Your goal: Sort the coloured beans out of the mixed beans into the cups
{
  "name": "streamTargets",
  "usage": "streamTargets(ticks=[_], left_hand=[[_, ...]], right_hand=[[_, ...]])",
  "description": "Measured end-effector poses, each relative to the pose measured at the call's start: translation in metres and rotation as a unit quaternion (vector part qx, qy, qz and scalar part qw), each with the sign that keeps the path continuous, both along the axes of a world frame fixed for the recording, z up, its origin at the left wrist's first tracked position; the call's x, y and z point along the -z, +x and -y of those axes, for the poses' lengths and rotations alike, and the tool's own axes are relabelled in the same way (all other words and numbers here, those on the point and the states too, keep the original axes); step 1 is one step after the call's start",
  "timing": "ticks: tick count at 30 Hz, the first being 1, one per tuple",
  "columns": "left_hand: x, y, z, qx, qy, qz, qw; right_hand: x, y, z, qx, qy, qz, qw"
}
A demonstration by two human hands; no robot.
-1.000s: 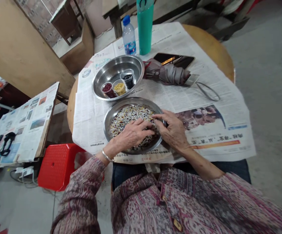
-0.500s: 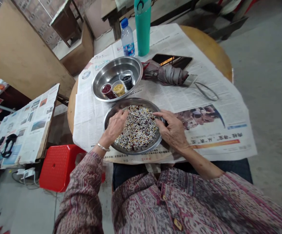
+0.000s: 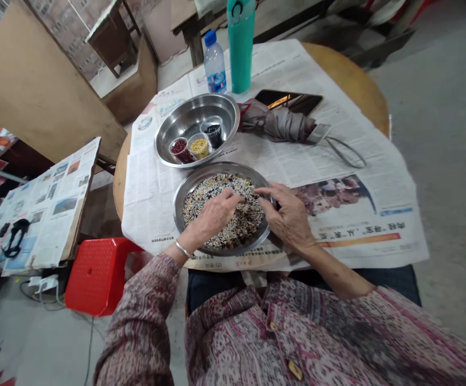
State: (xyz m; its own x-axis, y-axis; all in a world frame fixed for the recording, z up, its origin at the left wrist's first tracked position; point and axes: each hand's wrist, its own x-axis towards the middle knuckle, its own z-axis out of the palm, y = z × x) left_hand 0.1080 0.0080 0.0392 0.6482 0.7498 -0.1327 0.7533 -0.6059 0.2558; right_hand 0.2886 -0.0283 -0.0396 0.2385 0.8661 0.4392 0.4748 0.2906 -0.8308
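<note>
A person's left hand is pressing into a mix of white, dark and reddish grains, its fingers curled, though whether they are gripping any grains I cannot tell. The grains are filling a steel plate near the table's near edge. The right hand is lying open at the plate's right rim. Farther off, a steel bowl is holding three small cups of red, yellow and black grains. A newspaper is covering a round wooden table, its upside-down Chinese print unreadable.
</note>
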Motion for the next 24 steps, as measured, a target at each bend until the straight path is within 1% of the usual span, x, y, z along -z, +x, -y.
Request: streamTargets(ticks=[2,5,7,9,11,13,15,17,20,22,24], left_hand=[[-0.001,0.001,-0.014,-0.039,0.037,-0.009,0.998],[-0.004,-0.011,-0.024,-0.095,0.096,-0.034,0.990],[-0.005,-0.023,-0.021,-0.130,0.128,-0.050,0.982],[-0.008,-0.037,-0.009,-0.154,0.143,-0.058,0.976],[-0.012,-0.048,0.009,-0.158,0.135,-0.066,0.976],[-0.017,-0.054,0.029,-0.146,0.097,-0.084,0.981],[-0.021,-0.055,0.045,-0.130,0.051,-0.085,0.987],[-0.019,-0.049,0.054,-0.111,-0.001,-0.054,0.992],[-0.009,-0.032,0.052,-0.096,-0.050,0.010,0.994],[-0.001,-0.019,0.042,-0.093,-0.044,0.036,0.994],[0.003,-0.009,0.029,-0.095,-0.016,0.059,0.994]], right_hand=[[0.000,0.000,-0.001,-0.002,0.001,0.000,1.000],[-0.002,0.000,-0.001,-0.005,0.001,-0.003,1.000],[-0.002,0.000,-0.001,-0.006,0.004,-0.006,1.000],[-0.003,0.000,-0.001,-0.008,0.004,-0.006,1.000],[-0.003,0.000,0.000,-0.010,-0.001,-0.006,1.000],[-0.003,0.000,0.001,-0.008,-0.005,-0.005,1.000],[-0.004,-0.001,0.001,-0.006,-0.006,-0.004,1.000],[-0.004,-0.001,0.002,-0.004,-0.004,-0.003,1.000],[-0.005,-0.002,0.001,-0.006,0.004,-0.008,1.000],[-0.006,-0.002,0.001,-0.008,0.006,-0.016,1.000],[-0.007,-0.002,0.001,-0.008,0.006,-0.023,1.000]])
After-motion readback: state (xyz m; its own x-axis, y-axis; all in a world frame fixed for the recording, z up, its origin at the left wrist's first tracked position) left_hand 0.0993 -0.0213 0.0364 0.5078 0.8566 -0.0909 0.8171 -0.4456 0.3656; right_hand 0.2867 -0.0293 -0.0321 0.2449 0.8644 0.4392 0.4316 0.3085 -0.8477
